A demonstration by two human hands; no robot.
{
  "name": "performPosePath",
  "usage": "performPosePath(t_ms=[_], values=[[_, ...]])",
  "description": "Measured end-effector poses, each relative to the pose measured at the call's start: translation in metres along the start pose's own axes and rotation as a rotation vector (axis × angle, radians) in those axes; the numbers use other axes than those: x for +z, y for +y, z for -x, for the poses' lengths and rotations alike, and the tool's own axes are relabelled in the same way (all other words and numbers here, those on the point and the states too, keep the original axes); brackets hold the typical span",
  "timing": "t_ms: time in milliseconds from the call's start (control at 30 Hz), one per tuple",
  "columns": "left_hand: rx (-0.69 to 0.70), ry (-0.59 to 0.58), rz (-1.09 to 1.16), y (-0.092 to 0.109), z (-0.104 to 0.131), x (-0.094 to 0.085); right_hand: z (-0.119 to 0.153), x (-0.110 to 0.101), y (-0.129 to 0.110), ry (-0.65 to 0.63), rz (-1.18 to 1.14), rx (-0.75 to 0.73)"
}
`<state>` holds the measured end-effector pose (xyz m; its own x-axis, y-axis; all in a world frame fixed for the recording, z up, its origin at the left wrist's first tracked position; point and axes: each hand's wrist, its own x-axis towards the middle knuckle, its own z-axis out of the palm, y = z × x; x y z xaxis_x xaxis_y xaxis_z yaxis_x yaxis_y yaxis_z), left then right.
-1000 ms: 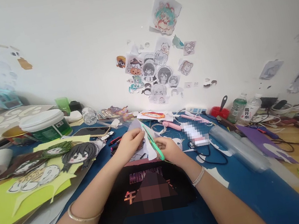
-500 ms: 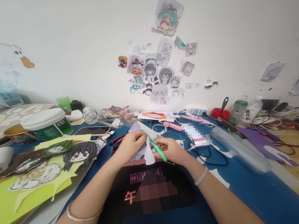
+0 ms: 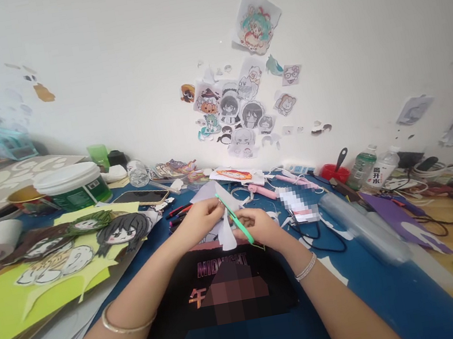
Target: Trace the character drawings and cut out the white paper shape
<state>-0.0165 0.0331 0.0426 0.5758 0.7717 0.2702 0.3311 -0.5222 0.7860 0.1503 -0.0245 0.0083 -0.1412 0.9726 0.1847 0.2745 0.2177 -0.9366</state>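
Note:
My left hand [image 3: 204, 218] is closed, its fingertips pinching a white sheet of paper [image 3: 213, 192]. My right hand [image 3: 258, 225] is wrapped round slim green scissors [image 3: 239, 222], which slant up toward the left fingertips. Their blades are partly hidden against the paper. A curled strip of the paper [image 3: 227, 238] hangs down between the two hands. Beneath them lies a black folder or board [image 3: 171, 302] with printed lettering, part of it blurred out.
Paper cutouts of drawn characters [image 3: 119, 235] lie on yellow-green sheets at left, near a white-lidded tub [image 3: 71, 185] and a phone [image 3: 141, 197]. To the right are a clear plastic roll [image 3: 363, 227], a black cord [image 3: 323, 249], bottles [image 3: 382, 168] and purple paper [image 3: 392, 216].
The view has shifted very slightly. Both hands keep nearly the same place and grip, with the scissors still at the paper.

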Motion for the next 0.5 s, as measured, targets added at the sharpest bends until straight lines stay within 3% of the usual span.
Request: performPosePath(t_ms=[300,500], values=[[0.059,-0.005,0.024,0.0039,0.0023,-0.0002,-0.0045,0.0058,0.0046,0.060,-0.258,0.034],[0.062,0.058,-0.028,0.0027,0.0027,0.0031,-0.0043,0.0035,0.0039,0.089,-0.246,0.018]])
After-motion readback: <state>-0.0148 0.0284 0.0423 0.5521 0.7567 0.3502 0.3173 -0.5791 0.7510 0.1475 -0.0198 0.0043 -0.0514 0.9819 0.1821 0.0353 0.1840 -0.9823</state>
